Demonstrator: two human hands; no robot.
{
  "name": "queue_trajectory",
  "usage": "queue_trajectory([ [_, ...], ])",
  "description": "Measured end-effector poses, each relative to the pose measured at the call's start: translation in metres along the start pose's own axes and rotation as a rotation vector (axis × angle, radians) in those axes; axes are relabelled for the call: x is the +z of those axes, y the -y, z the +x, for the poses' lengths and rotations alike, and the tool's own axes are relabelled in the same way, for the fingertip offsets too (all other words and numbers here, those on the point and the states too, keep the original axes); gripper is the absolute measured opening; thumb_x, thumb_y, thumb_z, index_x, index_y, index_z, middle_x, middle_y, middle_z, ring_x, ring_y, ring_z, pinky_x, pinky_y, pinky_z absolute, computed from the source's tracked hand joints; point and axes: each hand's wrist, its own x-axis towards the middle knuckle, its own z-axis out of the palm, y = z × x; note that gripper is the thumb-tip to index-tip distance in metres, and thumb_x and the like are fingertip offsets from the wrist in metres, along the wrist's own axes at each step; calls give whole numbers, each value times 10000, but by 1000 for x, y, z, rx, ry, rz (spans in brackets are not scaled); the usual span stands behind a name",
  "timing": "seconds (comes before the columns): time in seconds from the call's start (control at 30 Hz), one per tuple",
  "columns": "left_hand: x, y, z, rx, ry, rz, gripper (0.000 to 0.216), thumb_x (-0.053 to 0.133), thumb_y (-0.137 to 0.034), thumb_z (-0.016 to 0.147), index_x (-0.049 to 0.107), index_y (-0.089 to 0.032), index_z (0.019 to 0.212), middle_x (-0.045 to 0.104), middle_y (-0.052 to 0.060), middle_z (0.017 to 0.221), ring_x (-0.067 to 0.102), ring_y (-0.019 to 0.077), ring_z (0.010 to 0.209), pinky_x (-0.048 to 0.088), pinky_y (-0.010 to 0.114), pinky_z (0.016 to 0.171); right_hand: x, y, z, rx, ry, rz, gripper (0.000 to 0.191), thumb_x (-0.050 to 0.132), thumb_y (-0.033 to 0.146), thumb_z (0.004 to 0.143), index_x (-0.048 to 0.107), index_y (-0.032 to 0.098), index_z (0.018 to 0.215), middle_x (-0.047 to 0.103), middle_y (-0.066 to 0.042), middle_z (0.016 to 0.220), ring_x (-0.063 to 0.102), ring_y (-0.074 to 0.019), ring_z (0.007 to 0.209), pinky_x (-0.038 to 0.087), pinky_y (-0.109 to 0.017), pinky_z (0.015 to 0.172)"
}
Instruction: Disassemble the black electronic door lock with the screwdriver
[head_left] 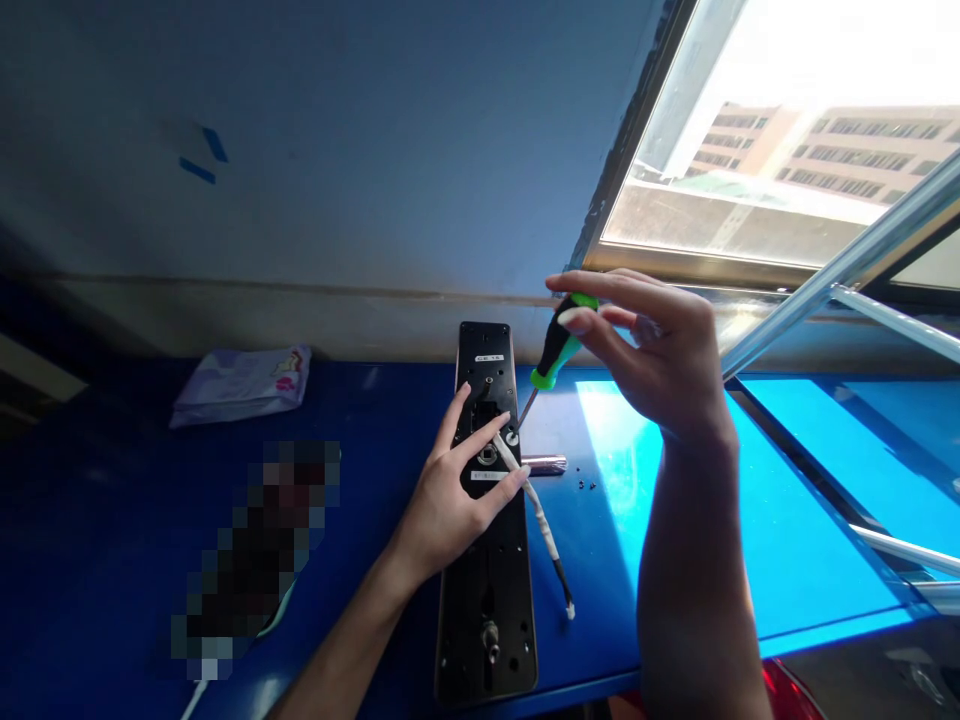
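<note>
My right hand point(664, 355) grips the top of a green and black screwdriver point(556, 348) with thumb and fingers. Its shaft slants down to a small round silvery part on the right edge of a long black lock panel point(499, 560), which lies on the blue table. My left hand point(450, 490) rests on this panel with its fingers spread, nearest the white-wrapped cable point(541, 518). The cable trails off the panel's right side and ends in a white connector. A shiny lever handle point(551, 465) sticks out from beneath the panel.
Several tiny screws point(586, 485) lie on the blue table point(390, 420) right of the panel. At the left are a purple-white packet point(244, 385) and a blurred-out object point(259, 550) with a white cord. A metal frame point(840, 270) stands at the right by the window.
</note>
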Motion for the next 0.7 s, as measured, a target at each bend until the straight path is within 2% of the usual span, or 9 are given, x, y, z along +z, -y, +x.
queue_trajectory([
  [0.07,0,0,0,0,-4,-1,593,736,-524,924,663,-286,1461,155,5,1805,277,367,1626,325,520,1307,0,0,-1,68,93,115,331,632,276,1032,723,286,1350,756,-35,1350,716,-257,1263,662,-469,999],
  [0.13,0,0,0,0,-7,-3,590,739,-524,922,668,-282,1456,161,10,1804,282,364,1624,311,521,1312,-2,-2,-1,81,161,215,385,617,257,1030,680,316,1405,729,-13,1403,707,-262,1289,650,-501,1042],
  [0.2,1,0,1,-1,-9,-2,591,740,-526,921,670,-280,1454,158,14,1804,281,362,1625,295,518,1318,-2,-3,-1,54,149,210,359,720,274,975,727,343,1327,769,-5,1307,746,-258,1199,672,-497,1005],
  [0.27,1,1,2,-9,-7,3,592,734,-531,926,664,-288,1461,150,8,1806,272,358,1629,287,512,1321,-2,-4,0,21,80,107,322,850,298,874,789,354,1186,790,-17,1167,762,-259,1091,695,-474,932],
  [0.33,0,1,3,-18,-4,4,593,733,-536,927,662,-292,1464,152,3,1806,272,359,1629,294,507,1319,0,-3,1,15,30,42,279,872,319,853,811,334,1125,773,-41,1095,748,-266,1066,697,-458,887],
  [0.43,0,1,4,-21,-2,-3,597,746,-530,916,674,-274,1451,174,17,1802,285,370,1622,302,507,1317,2,-2,2,41,90,154,278,679,295,1006,764,289,1270,753,-53,1267,720,-266,1212,659,-464,1003],
  [0.5,-1,0,5,-26,7,-4,602,747,-532,913,674,-273,1452,175,21,1801,285,371,1622,300,511,1317,3,-3,1,46,142,254,330,602,251,1043,718,291,1350,737,-31,1355,715,-256,1256,627,-479,1075],
  [0.57,-1,0,5,-33,17,-3,628,764,-538,896,665,-283,1461,162,15,1804,275,369,1626,303,514,1315,2,-4,0,45,136,261,318,679,251,1001,737,319,1306,765,-11,1288,746,-251,1196,647,-478,1048],
  [0.7,-3,-1,5,-47,40,-7,753,868,-531,795,650,-295,1475,134,11,1808,260,385,1627,348,517,1296,1,-7,0,42,20,76,270,862,305,857,805,341,1119,754,-30,1099,746,-256,1079,694,-444,919],
])
